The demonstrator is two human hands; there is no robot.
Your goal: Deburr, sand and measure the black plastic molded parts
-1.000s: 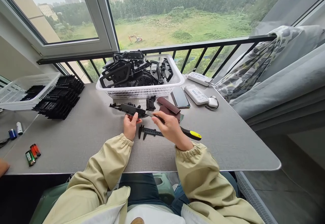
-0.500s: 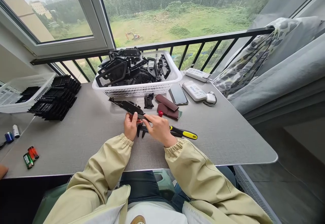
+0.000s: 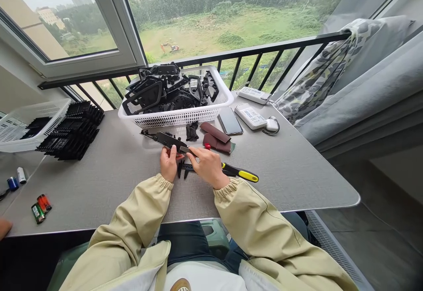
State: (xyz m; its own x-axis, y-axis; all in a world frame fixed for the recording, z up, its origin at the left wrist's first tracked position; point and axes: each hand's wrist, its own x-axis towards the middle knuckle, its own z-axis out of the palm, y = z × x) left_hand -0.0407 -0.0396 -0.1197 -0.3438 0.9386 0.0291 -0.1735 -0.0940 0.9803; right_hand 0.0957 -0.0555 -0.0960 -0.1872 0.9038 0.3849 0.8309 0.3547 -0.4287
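Note:
A long black plastic part [image 3: 165, 139] is tilted above the table, its far end to the upper left. My left hand [image 3: 168, 163] is closed around its near end, thumb on top. My right hand [image 3: 209, 167] is closed on a thin flat grey tool [image 3: 187, 149], which touches the part's near end; most of the tool is hidden by the fingers. Under my right hand lie a black caliper [image 3: 186, 167] and a tool with a yellow and black handle [image 3: 247, 175]. Brown sandpaper pieces [image 3: 216, 142], a small red object [image 3: 207, 146] and a crumpled black piece [image 3: 192, 131] lie beyond the hands.
A white basket [image 3: 175, 119] heaped with black plastic parts stands by the railing. A phone [image 3: 230, 120] and white power strips [image 3: 250, 116] are right of it. At left are stacked black parts [image 3: 71, 131], another basket [image 3: 20, 145] and batteries [image 3: 41, 208]. Another person's hand [image 3: 4, 228] shows at the left edge.
The view has shifted slightly. The black part is tipped a little differently, showing more of its edge. Both hands keep nearly the same place and hold.

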